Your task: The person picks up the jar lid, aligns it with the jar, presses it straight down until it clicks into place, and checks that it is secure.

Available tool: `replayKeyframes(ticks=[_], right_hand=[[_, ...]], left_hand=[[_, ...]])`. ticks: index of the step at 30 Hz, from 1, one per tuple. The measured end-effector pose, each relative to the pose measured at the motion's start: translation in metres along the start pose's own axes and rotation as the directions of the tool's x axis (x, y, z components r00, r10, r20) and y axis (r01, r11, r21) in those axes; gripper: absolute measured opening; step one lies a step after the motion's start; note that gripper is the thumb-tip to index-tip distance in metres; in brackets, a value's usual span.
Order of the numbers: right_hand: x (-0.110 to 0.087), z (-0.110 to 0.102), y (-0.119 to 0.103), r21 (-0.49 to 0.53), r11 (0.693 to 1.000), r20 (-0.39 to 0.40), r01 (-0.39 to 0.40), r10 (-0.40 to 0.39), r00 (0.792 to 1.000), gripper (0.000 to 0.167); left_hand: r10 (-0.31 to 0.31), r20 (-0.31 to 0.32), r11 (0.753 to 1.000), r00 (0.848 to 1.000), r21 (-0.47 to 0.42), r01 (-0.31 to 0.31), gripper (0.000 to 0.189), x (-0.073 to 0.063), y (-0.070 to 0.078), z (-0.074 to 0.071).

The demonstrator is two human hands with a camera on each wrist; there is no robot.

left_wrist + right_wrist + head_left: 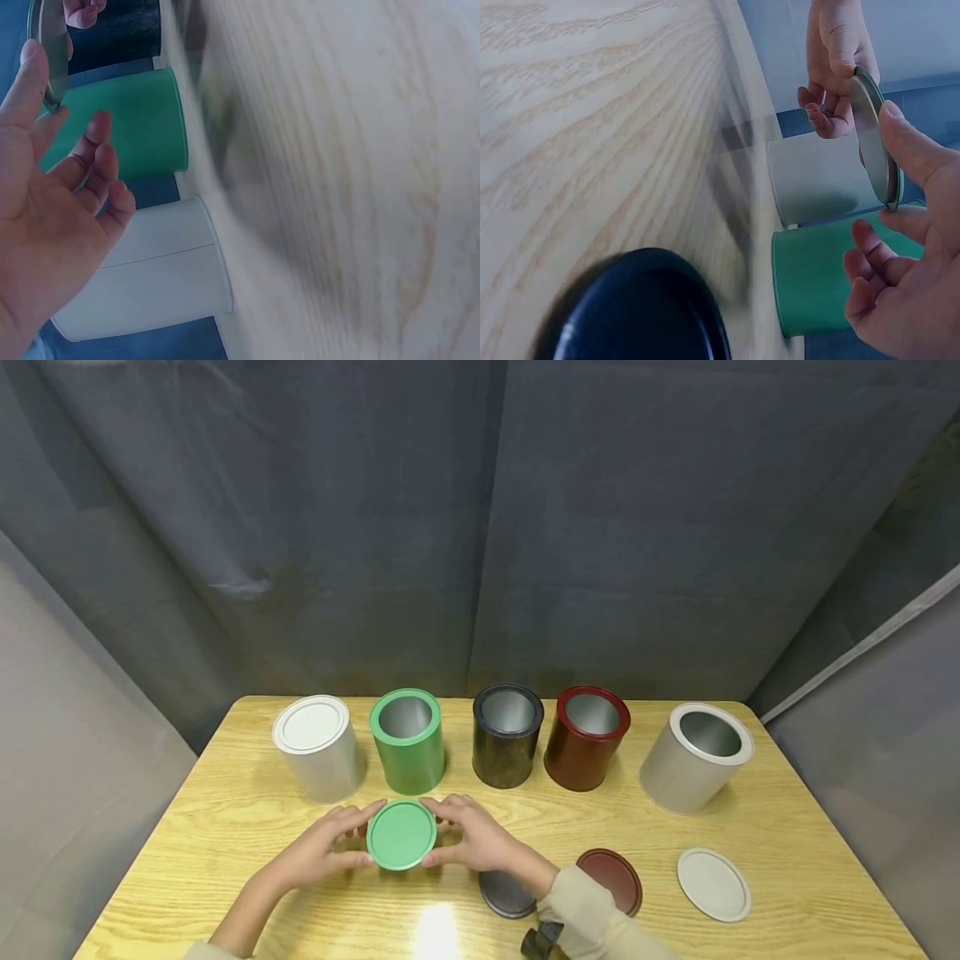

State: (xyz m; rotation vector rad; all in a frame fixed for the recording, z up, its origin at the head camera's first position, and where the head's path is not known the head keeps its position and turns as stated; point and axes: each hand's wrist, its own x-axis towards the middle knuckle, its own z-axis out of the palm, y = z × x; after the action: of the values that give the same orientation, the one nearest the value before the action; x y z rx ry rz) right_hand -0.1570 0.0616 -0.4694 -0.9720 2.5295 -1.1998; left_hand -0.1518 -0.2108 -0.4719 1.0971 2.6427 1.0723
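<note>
Between my two hands a round green lid [401,835] is held up off the table. My left hand [324,847] pinches its left edge with thumb and index finger. On the opposite edge my right hand [474,837] pinches it the same way. The other fingers of both hands hang loosely curled in the wrist views. Just behind the lid stands the green can [408,760], its top uncovered. In the right wrist view the lid's metallic underside [871,142] shows.
A white can [318,764] with its lid on stands at left. A black can [504,752], a dark red can [581,752] and another white can [682,768] stand uncovered. Black [506,895], dark red [611,878] and white [712,883] lids lie nearer on the table [225,827].
</note>
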Motion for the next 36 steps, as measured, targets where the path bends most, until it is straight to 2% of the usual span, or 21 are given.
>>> replayKeyframes(ticks=[6,12,19,25,36], right_hand=[[0.0,-0.005,-0.006,0.038,0.999,-0.006,0.012,-0.012,1.0,0.076],[-0.001,-0.008,-0.008,0.044,0.999,-0.023,0.018,-0.017,1.0,0.076],[0.0,-0.013,-0.013,0.036,0.999,-0.04,0.031,-0.029,0.999,0.076],[0.001,-0.018,-0.019,0.015,0.999,-0.056,0.041,-0.04,0.998,0.076],[0.004,-0.024,-0.021,-0.018,0.995,-0.08,0.096,-0.097,0.992,0.075]], left_hand=[[-0.002,-0.012,0.999,1.0,-0.032,0.001,0.068,0.001,0.004,-0.005],[0.049,-0.041,0.998,0.998,-0.025,-0.05,0.065,0.003,0.006,-0.008],[0.049,-0.057,0.999,0.997,-0.004,-0.049,0.066,0.005,0.011,-0.012],[0.086,-0.095,0.996,0.992,0.013,-0.085,0.064,0.007,0.015,-0.015],[0.039,-0.094,0.999,0.995,-0.001,-0.04,0.067,0.009,0.019,-0.021]])
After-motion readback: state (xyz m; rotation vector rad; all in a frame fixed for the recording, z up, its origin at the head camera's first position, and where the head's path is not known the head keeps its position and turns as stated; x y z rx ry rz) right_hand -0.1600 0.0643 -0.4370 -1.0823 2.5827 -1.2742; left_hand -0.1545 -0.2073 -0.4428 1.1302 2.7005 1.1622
